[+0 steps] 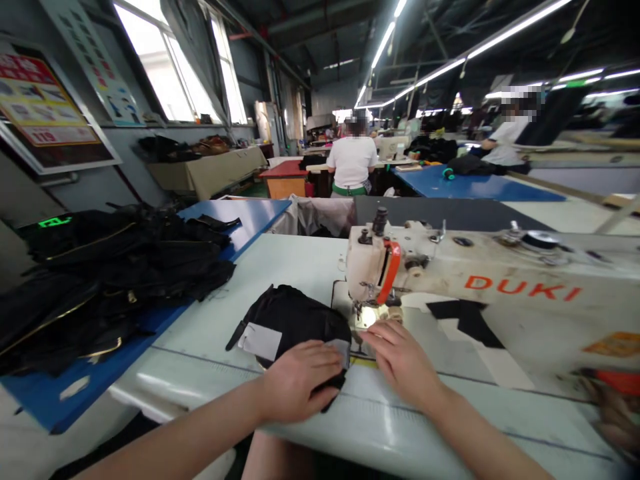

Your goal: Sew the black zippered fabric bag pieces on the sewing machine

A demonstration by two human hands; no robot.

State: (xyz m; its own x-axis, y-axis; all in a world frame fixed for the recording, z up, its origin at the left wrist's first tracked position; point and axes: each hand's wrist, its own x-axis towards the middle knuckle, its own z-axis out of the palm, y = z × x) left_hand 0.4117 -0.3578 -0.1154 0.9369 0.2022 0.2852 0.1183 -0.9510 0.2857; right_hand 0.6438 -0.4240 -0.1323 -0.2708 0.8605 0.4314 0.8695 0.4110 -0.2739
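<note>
A black fabric piece (305, 313) lies on the pale sewing table, its right edge close to the needle area of a white sewing machine (373, 267). On it is a grey rectangular patch (261, 341), and a second grey bit shows beside my fingers. My left hand (304, 375) grips the near edge of the fabric, fingers on top and thumb lower down. Just in front of the lit presser foot is my right hand (407, 360), its fingers bent and pressed together. What its fingertips hold, if anything, is hidden.
Black garments with gold zippers (105, 273) are heaped on a blue table (53, 400) to the left. Black and white scraps (467, 320) lie under the machine arm. Farther back, a person in white (353, 160) sits at another station; another person (510, 137) is at right.
</note>
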